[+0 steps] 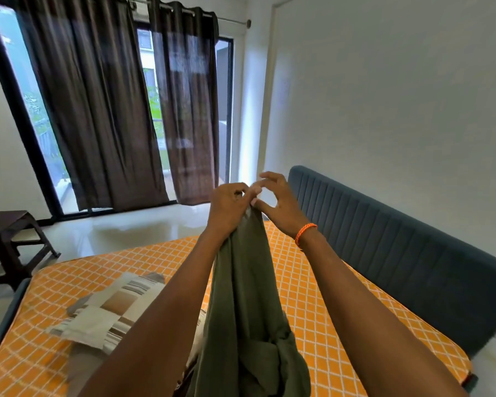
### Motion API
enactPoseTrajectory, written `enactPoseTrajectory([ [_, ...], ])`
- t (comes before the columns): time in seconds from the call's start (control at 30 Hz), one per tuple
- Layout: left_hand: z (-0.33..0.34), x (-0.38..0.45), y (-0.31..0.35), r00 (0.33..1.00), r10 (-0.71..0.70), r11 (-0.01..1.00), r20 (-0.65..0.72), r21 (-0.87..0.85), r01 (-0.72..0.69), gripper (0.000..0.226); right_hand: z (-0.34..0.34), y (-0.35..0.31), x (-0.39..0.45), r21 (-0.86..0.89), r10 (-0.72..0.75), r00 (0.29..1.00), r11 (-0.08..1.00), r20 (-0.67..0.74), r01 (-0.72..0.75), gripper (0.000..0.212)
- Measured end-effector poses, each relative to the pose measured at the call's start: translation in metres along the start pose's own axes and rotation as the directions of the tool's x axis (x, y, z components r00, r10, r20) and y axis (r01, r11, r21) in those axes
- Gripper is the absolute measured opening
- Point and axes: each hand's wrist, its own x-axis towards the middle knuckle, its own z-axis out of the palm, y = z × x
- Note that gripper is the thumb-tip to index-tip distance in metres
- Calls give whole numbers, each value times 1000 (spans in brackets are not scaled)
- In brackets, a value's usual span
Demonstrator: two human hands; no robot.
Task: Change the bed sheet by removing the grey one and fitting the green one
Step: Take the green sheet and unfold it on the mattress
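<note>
The green sheet (248, 296) hangs in a long bunched fold from my raised hands down to the bed. My left hand (228, 204) is closed on its top edge. My right hand (278, 202) is beside it, thumb and forefinger touching the same top edge, other fingers spread. The mattress (312, 296) is bare, orange with a white diamond grid. No grey sheet is visible.
A striped beige and brown pillow (112, 308) lies on the mattress at the left. A dark blue padded headboard (398, 253) runs along the right wall. A dark stool (9, 239) stands on the floor at far left. Brown curtains (103, 110) cover the window ahead.
</note>
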Motion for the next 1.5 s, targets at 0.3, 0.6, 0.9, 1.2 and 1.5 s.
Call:
enactPoseTrajectory([
  [0.3, 3, -24, -6, 994, -109, 989, -3, -105, 108, 35, -1, -3, -18, 95, 142, 946, 980, 290, -176, 24],
  [0.6, 14, -57, -38, 978, -208, 977, 23, 60, 207, 14, -32, -9, -5, -189, 60, 995, 979, -78, -73, 17],
  [0.9, -8, -91, -78, 710, -666, 706, -230, 113, 699, 19, -104, -18, 28, -60, 138, 773, 973, -619, -222, 14],
  [1.2, -55, 43, 14, 893, -192, 961, -407, 106, 255, 30, -90, -26, 28, -29, 1, 974, 1000, -225, -8, 2],
  [1.5, -53, 39, 20, 927, -70, 981, -368, 144, 131, 20, -57, -21, 15, -442, 160, 971, 895, 180, -66, 66],
])
